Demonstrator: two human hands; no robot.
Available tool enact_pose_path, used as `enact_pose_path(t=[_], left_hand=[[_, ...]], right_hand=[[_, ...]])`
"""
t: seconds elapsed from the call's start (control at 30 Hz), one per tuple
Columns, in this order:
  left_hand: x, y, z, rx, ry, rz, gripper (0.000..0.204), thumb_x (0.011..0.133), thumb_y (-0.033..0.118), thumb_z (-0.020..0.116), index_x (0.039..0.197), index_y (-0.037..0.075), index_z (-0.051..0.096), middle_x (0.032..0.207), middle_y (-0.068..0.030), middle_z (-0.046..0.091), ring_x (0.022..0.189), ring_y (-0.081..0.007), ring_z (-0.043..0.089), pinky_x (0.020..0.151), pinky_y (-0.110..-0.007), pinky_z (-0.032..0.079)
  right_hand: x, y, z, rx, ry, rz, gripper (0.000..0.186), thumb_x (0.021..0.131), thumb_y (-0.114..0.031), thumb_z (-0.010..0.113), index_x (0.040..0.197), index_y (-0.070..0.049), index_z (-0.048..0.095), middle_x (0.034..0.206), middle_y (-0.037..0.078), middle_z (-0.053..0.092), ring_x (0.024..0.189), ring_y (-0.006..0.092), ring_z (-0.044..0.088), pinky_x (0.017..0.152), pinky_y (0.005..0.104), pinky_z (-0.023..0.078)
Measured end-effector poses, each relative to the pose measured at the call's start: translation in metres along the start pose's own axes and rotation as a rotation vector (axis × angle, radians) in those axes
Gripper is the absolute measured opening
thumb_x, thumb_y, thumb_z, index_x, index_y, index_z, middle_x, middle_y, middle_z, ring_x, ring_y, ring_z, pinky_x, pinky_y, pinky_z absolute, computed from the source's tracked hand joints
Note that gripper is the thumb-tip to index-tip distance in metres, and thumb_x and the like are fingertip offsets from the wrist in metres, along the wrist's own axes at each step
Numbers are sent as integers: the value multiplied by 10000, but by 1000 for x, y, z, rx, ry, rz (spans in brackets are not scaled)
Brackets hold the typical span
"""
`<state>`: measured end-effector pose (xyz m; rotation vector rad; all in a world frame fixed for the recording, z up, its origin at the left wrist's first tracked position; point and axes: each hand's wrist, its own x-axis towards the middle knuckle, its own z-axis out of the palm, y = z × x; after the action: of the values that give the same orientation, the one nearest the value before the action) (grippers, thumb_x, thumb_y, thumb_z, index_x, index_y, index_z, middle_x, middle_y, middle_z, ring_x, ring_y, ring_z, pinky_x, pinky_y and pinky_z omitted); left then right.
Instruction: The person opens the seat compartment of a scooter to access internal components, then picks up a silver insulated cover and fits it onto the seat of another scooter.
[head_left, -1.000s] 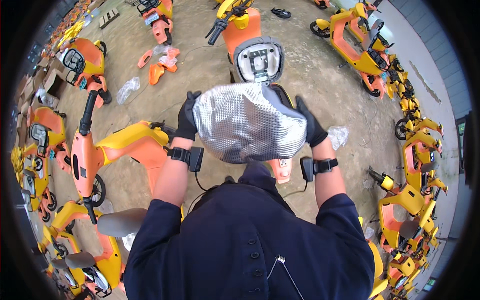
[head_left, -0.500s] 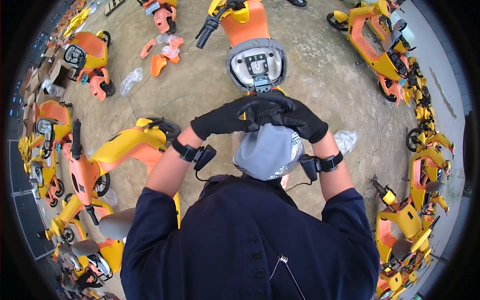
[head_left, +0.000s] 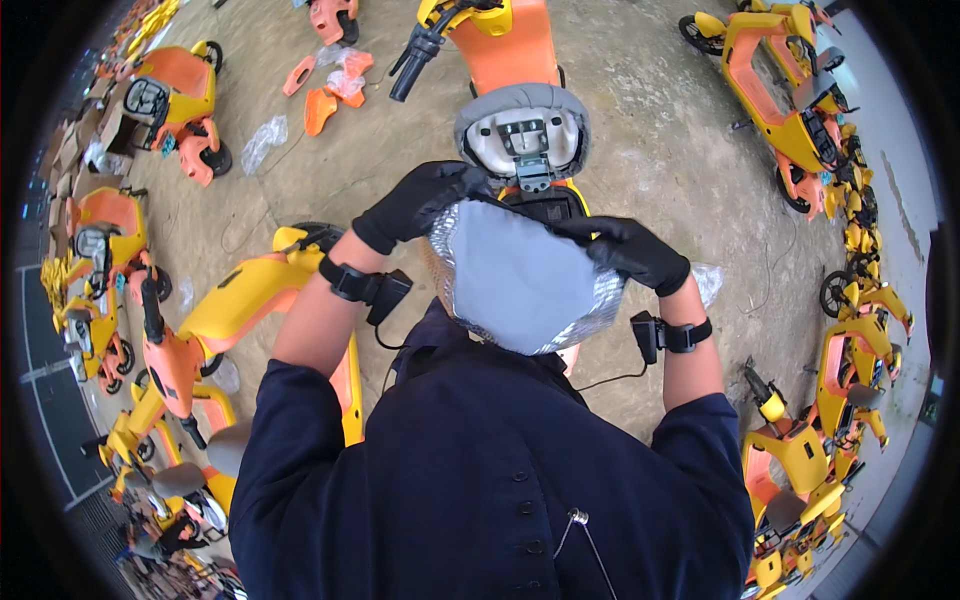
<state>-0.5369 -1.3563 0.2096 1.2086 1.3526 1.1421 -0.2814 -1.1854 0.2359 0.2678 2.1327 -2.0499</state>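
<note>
Stretched between my hands is a grey sheet with shiny silver sides, a grey-and-silver cover (head_left: 520, 275) by its look. My left hand (head_left: 422, 203), in a black glove, is closed on its upper left corner. The gloved right hand (head_left: 632, 254) pinches the upper right edge. Just beyond, a yellow and orange scooter (head_left: 505, 45) has its seat (head_left: 527, 140) tipped up, the pale underside showing and gathered grey fabric round its rim. Below the seat's hinge lies a dark open compartment (head_left: 545, 204), partly hidden by the cover.
A yellow and orange scooter (head_left: 235, 315) stands close on my left. Orange panels (head_left: 320, 110) and crumpled clear plastic (head_left: 264, 144) lie on the concrete floor. More scooters (head_left: 775, 95) stand at the far right and along both sides. Cardboard boxes (head_left: 75, 145) are stacked at the far left.
My hands were together over the scooter's rear, with the cover bunched beneath them. They have moved apart, and the cover is now spread wide between them.
</note>
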Motion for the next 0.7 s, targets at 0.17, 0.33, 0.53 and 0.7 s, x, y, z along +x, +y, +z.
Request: enact_pose_path(t=[0.17,0.33,0.53,0.7], left_hand=[[-7,-14,-35,63,-527,-129,471,823,334,524,1096,-49,500,1034,-83,557,943,-158,498,842,-285,393],[-12,-11,-59,-26,-529,-169,358,693,203,666,962,-7,561,833,-39,582,769,-112,490,706,-285,426],[-62,-29,-122,23,-134,-261,441,650,225,717,990,-6,557,875,-60,603,776,-129,525,710,-291,442],[-97,-77,-131,90,-61,-542,443,662,253,728,975,-18,570,858,-39,599,779,-107,519,717,-262,425]], right_hand=[[8,-20,-14,283,459,4,425,824,-136,557,1200,21,434,845,49,613,725,79,562,683,212,454],[54,-25,-4,103,537,34,326,841,-171,555,1118,-3,525,962,58,600,878,93,545,784,229,436],[83,56,-54,-424,971,18,426,826,-223,581,1167,-2,453,1023,121,562,890,171,545,771,272,445],[132,67,-102,-546,1034,179,507,836,-399,499,1181,-30,462,1186,184,479,1082,280,477,901,336,376]])
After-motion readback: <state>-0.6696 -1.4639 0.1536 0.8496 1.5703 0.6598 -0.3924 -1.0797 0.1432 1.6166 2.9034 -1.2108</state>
